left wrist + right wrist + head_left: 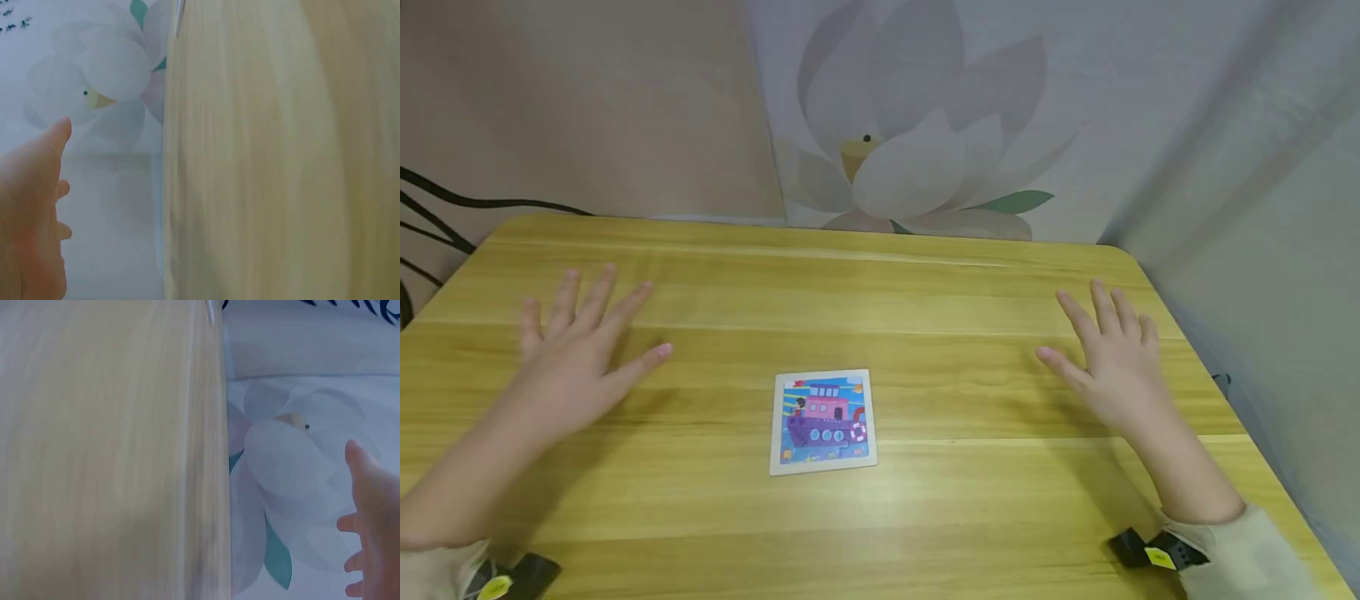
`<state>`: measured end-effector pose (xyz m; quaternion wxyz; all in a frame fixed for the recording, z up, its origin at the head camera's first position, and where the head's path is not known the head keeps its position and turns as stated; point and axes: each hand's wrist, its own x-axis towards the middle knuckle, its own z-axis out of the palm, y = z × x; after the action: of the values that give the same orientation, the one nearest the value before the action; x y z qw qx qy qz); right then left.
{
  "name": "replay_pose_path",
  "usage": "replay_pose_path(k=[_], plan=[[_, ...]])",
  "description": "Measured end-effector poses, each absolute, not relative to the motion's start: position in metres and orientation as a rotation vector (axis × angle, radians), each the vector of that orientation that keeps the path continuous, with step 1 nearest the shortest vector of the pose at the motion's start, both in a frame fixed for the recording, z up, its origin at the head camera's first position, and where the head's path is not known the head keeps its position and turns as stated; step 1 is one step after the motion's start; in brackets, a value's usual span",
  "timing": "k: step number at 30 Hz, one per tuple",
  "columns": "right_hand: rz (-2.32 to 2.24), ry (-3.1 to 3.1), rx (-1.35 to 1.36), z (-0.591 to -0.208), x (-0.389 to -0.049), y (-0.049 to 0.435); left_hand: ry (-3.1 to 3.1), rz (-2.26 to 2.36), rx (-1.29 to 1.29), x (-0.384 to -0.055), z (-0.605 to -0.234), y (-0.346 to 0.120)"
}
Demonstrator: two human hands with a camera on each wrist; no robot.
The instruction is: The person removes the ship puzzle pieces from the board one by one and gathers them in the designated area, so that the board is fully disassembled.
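While both hands are held flat with fingers spread, nothing is gripped: the left hand [576, 350] and right hand [1112, 358] hover over or rest on the wooden table [925, 283], well apart. Between them, untouched, a small boat puzzle [823, 422] lies flat near the front edge. All pieces appear seated in its frame, though fine gaps cannot be told. Handling is judged not yet begun.

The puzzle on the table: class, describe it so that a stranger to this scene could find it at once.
Start at the wooden table before the lotus wall picture. Near its middle, between the left hand and right hand, lies the puzzle. It is a flat white-framed square showing a pink and purple boat, touched by neither hand.
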<state>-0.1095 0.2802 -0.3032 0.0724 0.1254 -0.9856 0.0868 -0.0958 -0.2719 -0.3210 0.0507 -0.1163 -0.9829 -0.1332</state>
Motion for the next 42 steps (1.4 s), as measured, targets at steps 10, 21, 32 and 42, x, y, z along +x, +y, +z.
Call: replay_pose_path(k=[10,21,32,42], plan=[[0.440,-2.819,0.520,-0.305,-0.099,0.243,-2.899,-0.637,-0.507,-0.094,-0.331,-0.241],[0.682,-2.724,0.642,-0.313,-0.095,0.206,-2.880,-0.849,-0.630,-0.091,-0.345,-0.216],[0.878,-2.685,0.729,-0.318,-0.090,0.170,-2.937,-0.948,-0.697,-0.082,-0.361,-0.196],[1.016,-2.708,0.822,-0.325,-0.091,0.139,-3.036,-0.987,-0.712,-0.075,-0.366,-0.180]])
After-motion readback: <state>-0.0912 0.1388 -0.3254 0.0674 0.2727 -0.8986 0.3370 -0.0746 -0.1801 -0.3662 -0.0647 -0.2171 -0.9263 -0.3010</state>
